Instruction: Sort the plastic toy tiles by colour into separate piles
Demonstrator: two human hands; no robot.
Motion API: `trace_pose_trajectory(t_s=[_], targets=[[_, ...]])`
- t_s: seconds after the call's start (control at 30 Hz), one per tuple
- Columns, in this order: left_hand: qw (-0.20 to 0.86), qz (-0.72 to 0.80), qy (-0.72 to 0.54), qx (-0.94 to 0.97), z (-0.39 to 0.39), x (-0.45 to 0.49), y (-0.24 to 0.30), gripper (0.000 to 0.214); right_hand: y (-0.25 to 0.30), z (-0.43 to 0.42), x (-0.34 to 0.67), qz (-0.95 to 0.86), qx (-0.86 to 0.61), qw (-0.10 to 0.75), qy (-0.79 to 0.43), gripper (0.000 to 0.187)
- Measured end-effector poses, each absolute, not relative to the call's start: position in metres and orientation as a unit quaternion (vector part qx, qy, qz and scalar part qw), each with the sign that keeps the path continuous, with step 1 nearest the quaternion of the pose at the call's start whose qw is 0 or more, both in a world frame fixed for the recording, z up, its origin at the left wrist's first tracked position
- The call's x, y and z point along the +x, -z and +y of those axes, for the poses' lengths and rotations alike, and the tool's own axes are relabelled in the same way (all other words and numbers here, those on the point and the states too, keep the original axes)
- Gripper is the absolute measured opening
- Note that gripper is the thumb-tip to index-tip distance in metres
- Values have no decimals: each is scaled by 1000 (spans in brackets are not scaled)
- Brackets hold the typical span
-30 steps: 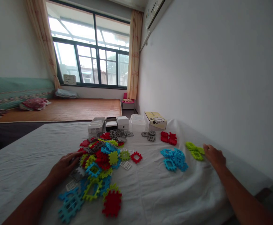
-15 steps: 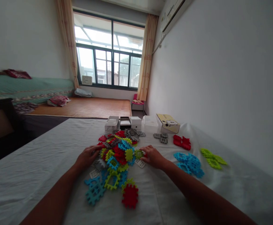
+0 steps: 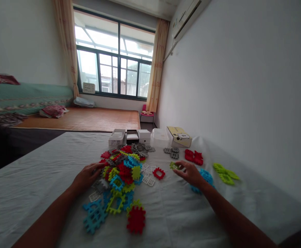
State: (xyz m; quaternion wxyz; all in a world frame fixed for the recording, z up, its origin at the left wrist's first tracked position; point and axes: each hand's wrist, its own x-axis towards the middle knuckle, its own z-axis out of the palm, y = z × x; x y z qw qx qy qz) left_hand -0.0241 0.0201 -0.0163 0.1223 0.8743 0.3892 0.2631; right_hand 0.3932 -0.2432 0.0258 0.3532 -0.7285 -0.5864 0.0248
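My right hand (image 3: 190,173) pinches a yellow-green interlocking block (image 3: 174,166) with notched edges, held over the cloth right of the pile. At the left side of a mixed heap of notched plastic blocks (image 3: 126,172), my left hand (image 3: 87,177) rests with its fingers stretched toward the red and grey pieces; its fingertips are partly hidden. A red block with a window-like opening (image 3: 159,173) lies alone between the heap and my right hand. Blue blocks (image 3: 206,176) are partly covered by my right hand and wrist.
Separate groups lie to the right: grey blocks (image 3: 171,152), red blocks (image 3: 193,157) and yellow-green blocks (image 3: 225,174). White lattice pieces (image 3: 148,179) sit beside the heap. Behind stand small boxes (image 3: 117,137), a clear plastic container (image 3: 159,137) and a yellow box (image 3: 178,137) near the wall.
My right hand has moved right, away from the heap, carrying the yellow-green block. The red block with the opening now shows on the cloth. My left hand stays at the heap.
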Motion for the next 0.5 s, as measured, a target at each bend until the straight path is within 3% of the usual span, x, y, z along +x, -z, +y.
trace_pose_trajectory(t_s=[0.17,0.3,0.5], targets=[[124,378,-261,880,25,-24,18,50,-25,-316,520,-362,-847,386,55,53],[124,379,-262,879,27,-24,19,53,0,-372,603,-157,-923,318,148,56],[102,383,-268,878,24,-23,18,50,28,-388,620,-129,-950,259,118,58]])
